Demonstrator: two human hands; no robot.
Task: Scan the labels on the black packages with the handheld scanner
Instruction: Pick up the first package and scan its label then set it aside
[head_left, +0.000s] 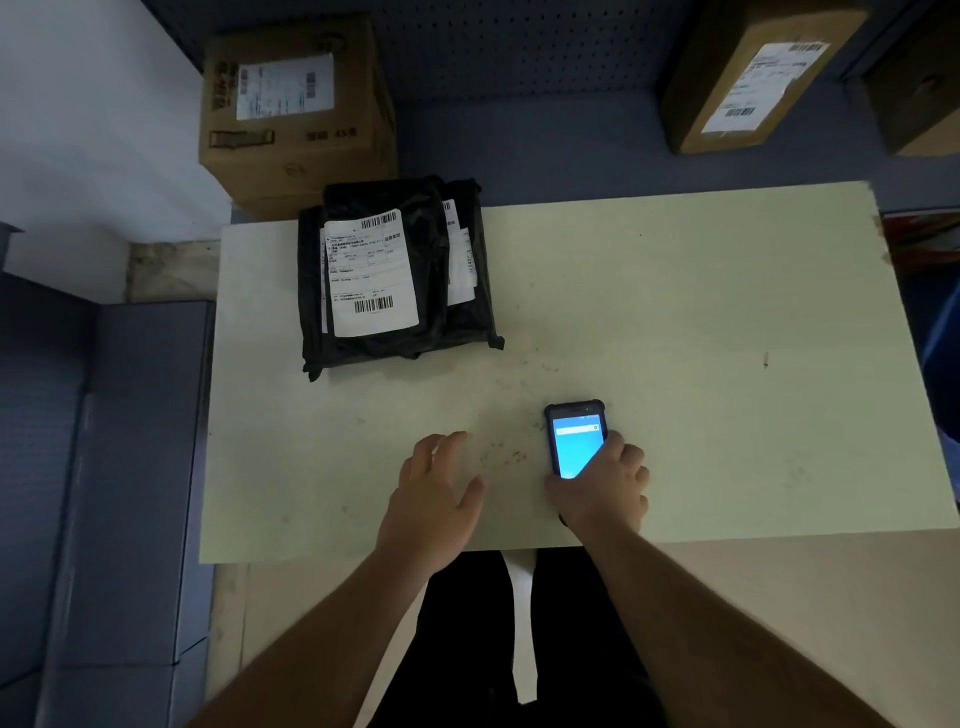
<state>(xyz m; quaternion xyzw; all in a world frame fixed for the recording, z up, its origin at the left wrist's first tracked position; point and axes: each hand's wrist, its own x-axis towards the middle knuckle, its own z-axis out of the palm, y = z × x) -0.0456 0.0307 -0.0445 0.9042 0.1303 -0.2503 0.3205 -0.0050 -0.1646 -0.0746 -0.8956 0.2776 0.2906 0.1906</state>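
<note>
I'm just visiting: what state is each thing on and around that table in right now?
Handheld scanner: screen lit, lying on the table, gripped by the right hand.
Left hand: open, empty, over the table.
Black packages: stacked, sealed, top label facing up.
Left cardboard box: closed, labelled.
Right cardboard box: closed, labelled.

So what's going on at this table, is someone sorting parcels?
A person is getting ready to scan parcels. Their right hand grips a handheld scanner lying on the table, its screen lit. The left hand hovers open beside it, holding nothing. A stack of black packages sits further back on the table with white labels facing up, untouched for now. Cardboard boxes stand behind.
</note>
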